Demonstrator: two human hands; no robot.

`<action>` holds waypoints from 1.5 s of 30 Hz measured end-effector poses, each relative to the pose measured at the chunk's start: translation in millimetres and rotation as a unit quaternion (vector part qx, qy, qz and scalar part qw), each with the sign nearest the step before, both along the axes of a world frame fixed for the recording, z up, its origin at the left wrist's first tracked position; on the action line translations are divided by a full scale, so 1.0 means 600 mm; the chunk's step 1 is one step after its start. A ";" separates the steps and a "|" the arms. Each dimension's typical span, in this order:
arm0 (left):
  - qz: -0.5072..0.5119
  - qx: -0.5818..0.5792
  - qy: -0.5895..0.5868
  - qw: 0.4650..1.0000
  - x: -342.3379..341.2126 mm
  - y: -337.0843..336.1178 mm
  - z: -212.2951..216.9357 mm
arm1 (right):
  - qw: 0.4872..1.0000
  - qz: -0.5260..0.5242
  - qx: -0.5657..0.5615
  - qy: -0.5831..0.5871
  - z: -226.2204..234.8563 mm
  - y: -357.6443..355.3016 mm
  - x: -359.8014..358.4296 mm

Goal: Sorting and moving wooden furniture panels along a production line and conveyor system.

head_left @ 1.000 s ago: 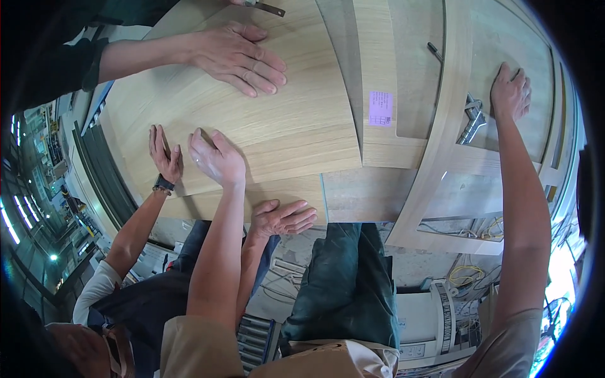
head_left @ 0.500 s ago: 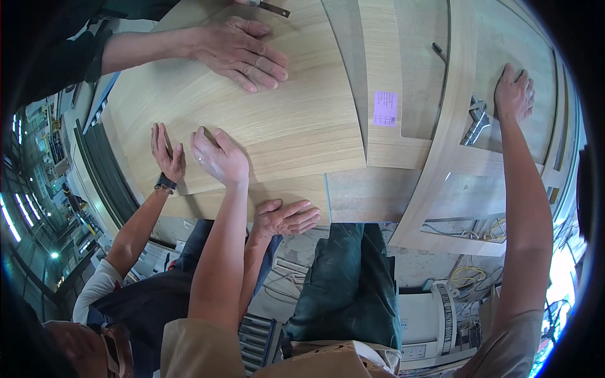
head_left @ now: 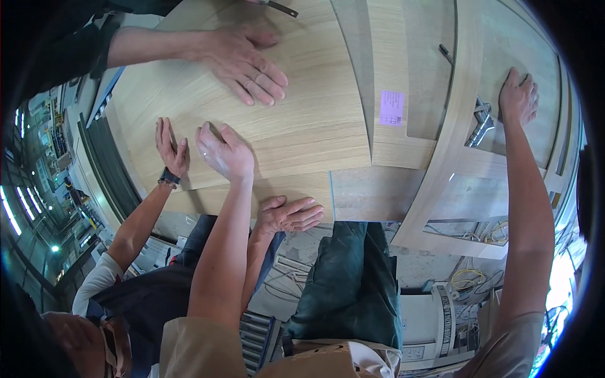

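Observation:
My left hand (head_left: 225, 151) rests on a large light wood-grain panel (head_left: 315, 120), fingers apart and slightly bent, with nothing in it. Far to the right, my right hand (head_left: 520, 97) lies with its fingers spread on a greyish sheet (head_left: 504, 38) inside a pale wooden frame (head_left: 463, 75). Beside that hand is a metal air gun (head_left: 482, 125). Under the large panel's near edge, a second wood-grain board (head_left: 283, 187) shows a thin bluish edge at its right end.
A co-worker's hand (head_left: 249, 66) presses on the panel's far side, near a metal blade (head_left: 282, 7). Another person's hands (head_left: 171, 151) lie on the boards at left and front. A purple label (head_left: 391, 108) and a black pen (head_left: 446, 54) lie right. Cables (head_left: 467, 277) run below.
The far co-worker's hand has shifted slightly nearer on the panel. The whole view has moved a little. Both my hands stay where they were on the boards.

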State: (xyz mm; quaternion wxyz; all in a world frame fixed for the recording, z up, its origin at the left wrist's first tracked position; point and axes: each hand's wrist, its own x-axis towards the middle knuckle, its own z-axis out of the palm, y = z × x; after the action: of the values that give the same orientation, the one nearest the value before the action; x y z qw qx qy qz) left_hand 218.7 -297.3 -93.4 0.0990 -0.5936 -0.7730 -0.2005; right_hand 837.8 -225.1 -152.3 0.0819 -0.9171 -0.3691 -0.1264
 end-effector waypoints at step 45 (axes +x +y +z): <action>0.084 -0.055 -0.018 0.995 0.019 0.003 0.027 | 0.999 0.016 -0.021 -0.047 -0.020 -0.002 0.023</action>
State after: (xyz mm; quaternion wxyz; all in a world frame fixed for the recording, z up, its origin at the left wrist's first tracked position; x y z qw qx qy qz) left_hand 230.0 -295.5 -77.4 0.0691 -0.5277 -0.8316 -0.1592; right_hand 851.8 -226.3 -164.1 0.0470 -0.9056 -0.3899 -0.1601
